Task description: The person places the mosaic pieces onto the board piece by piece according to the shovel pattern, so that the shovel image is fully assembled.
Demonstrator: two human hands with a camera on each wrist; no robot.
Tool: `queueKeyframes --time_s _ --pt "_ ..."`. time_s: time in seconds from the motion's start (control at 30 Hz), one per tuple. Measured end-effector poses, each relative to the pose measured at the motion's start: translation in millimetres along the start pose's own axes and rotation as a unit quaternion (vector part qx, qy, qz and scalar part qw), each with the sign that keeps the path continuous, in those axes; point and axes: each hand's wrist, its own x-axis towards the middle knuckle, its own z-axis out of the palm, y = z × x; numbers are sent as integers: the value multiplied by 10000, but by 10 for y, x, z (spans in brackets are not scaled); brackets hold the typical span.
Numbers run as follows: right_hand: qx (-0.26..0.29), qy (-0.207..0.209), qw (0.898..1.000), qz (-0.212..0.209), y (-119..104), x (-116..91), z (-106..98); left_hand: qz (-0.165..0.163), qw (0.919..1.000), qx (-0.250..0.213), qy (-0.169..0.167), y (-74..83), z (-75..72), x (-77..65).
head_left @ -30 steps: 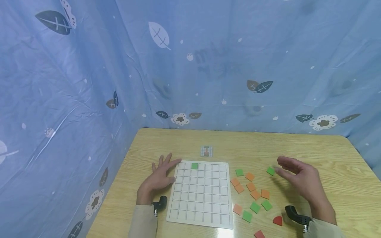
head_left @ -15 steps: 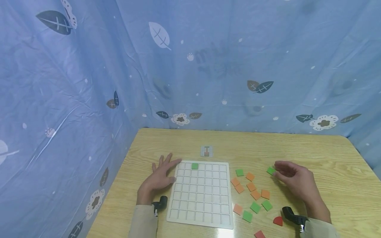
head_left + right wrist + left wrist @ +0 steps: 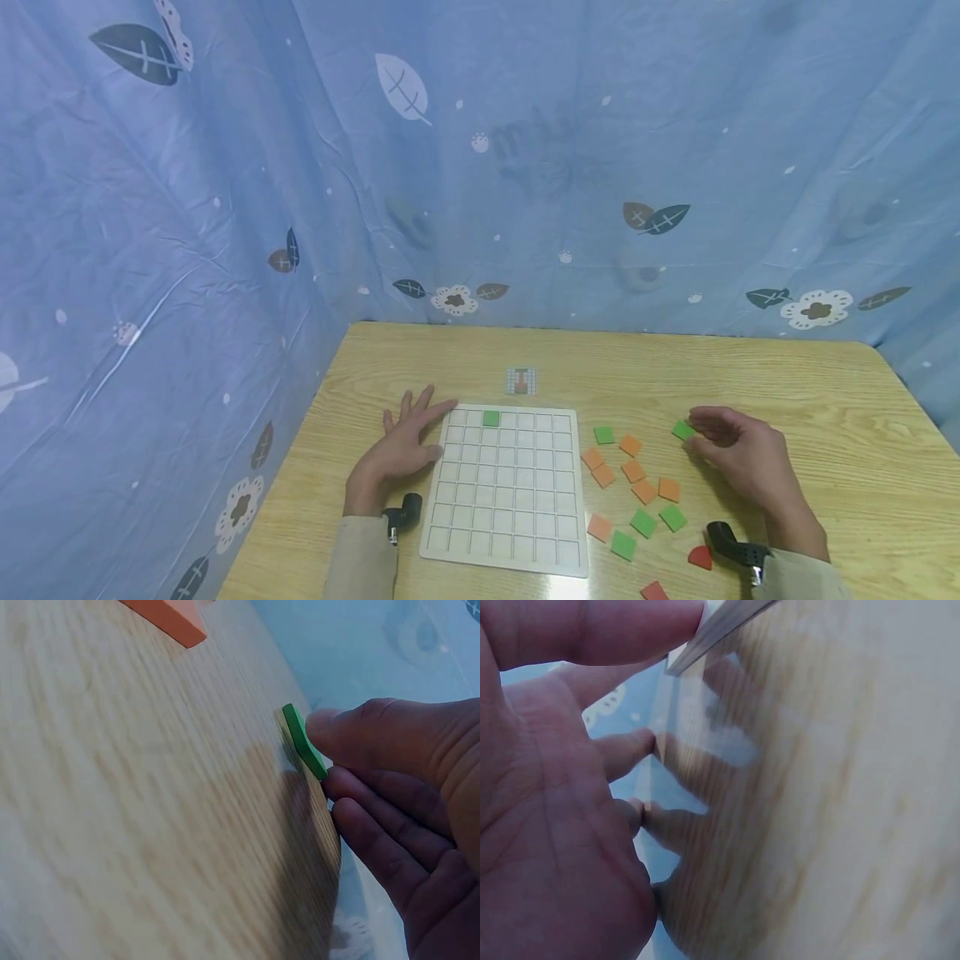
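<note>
My right hand (image 3: 742,454) is at the far right of the scattered pieces and pinches a green square tile (image 3: 682,430). In the right wrist view the thumb lies against this green tile (image 3: 298,737), with fingertips at its corner, close to the tabletop. My left hand (image 3: 401,450) rests beside the white grid board (image 3: 506,492), fingers spread. Its index fingertip is at the board's far left corner and its thumb at the left edge. One green square (image 3: 491,418) sits in the board's top row, third cell from the left.
Several orange tiles (image 3: 669,489) and green tiles (image 3: 642,523) lie loose right of the board. A red quarter-round piece (image 3: 701,557) and another red piece (image 3: 654,591) are nearer the front. Behind the board lies a small pattern card (image 3: 521,382). A blue curtain (image 3: 562,167) hangs behind the table.
My right hand has shifted slightly left and nearer, its fingers closing in around the green tile. My left hand and the board have stayed put.
</note>
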Motion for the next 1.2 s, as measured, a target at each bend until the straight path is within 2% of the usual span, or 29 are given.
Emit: queueKeyframes --time_s 0.37,0.87,1.2 --pt "-241 167 9992 -286 -45 26 31 -5 10000 -32 11 3 -10 5" --pt "-436 218 9985 -238 -56 36 39 -7 10000 -53 53 13 -6 0" --pt "-20 208 9992 -329 -84 21 -47 -12 10000 -33 54 11 8 -11"
